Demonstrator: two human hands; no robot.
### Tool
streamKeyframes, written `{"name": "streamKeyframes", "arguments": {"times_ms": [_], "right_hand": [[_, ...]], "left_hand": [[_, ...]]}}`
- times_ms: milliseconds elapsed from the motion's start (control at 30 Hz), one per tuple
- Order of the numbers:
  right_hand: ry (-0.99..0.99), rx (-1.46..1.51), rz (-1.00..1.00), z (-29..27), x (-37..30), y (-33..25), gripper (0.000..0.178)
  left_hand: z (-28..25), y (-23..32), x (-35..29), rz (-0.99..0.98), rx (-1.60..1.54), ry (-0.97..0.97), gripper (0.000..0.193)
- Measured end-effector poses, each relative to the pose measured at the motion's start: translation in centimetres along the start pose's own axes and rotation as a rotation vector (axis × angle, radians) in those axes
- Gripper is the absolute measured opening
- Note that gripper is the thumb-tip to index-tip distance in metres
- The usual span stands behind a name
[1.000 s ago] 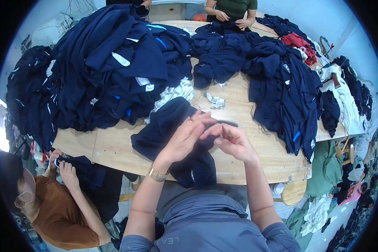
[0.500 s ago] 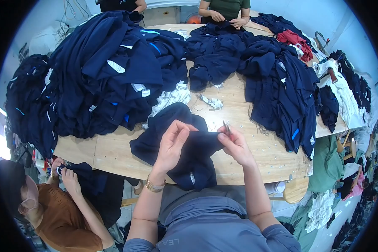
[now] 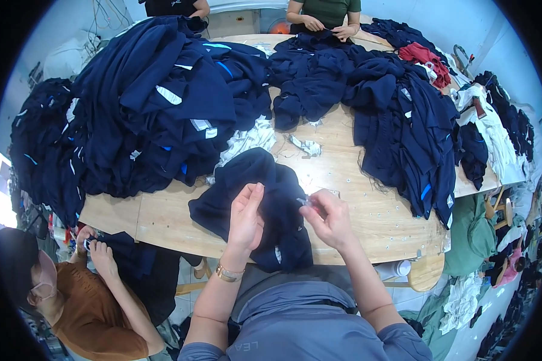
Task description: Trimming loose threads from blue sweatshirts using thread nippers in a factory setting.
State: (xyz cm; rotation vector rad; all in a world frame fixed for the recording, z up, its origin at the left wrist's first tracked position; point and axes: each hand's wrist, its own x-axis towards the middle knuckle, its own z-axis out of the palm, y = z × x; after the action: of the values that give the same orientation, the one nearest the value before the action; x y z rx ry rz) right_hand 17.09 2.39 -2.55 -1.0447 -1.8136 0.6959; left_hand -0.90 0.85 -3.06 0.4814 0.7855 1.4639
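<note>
A navy garment (image 3: 289,180) lies bunched on the table in front of me, its lower part draping over the near edge, with a small white label on it. My left hand (image 3: 245,219) is raised over its left part, thumb and fingertips pressed together; whatever they pinch is too small to make out. To the right, my right hand (image 3: 331,221) is closed around what look like small metal thread snips (image 3: 304,202). Their tip points left, over the garment's right edge, and the rest is hidden in the fingers.
A big heap of navy garments (image 3: 156,102) fills the table's left, another pile (image 3: 403,132) its right. White scraps (image 3: 307,146) lie on the wooden tabletop (image 3: 367,228). A masked co-worker (image 3: 96,301) sits at my left; two more people are at the far side.
The stretched navy cloth between my hands has dropped from my fingers. My right hand has turned, swinging the snips' tip from upward to leftward. My left hand has moved slightly right.
</note>
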Motion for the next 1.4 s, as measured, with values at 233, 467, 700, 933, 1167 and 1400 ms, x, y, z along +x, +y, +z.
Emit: {"name": "streamKeyframes", "arguments": {"times_ms": [233, 467, 700, 933, 1167, 1400], "right_hand": [[-0.052, -0.305, -0.178, 0.5, 0.5, 0.1, 0.033], [-0.030, -0.363, -0.256, 0.5, 0.9, 0.2, 0.034], [-0.035, -0.453, -0.342, 0.1, 1.2, 0.1, 0.033], [-0.030, -0.493, -0.344, 0.0, 1.0, 0.4, 0.033], [-0.042, -0.535, -0.384, 0.2, 1.5, -0.3, 0.033], [0.004, -0.233, -0.218, 1.1, 1.5, 1.5, 0.029]], "left_hand": [[0.0, -0.2, -0.2, 0.011, 0.073, 0.008, 0.013], [0.4, 0.1, -0.5, 0.065, 0.143, -0.030, 0.014], [0.3, 0.3, -0.7, 0.095, 0.209, -0.060, 0.015], [-0.2, 0.3, -0.5, 0.082, 0.180, -0.044, 0.016], [0.2, 0.4, -0.5, 0.096, 0.204, -0.039, 0.017], [-0.9, 0.2, -0.1, 0.107, 0.213, -0.037, 0.017]]}}
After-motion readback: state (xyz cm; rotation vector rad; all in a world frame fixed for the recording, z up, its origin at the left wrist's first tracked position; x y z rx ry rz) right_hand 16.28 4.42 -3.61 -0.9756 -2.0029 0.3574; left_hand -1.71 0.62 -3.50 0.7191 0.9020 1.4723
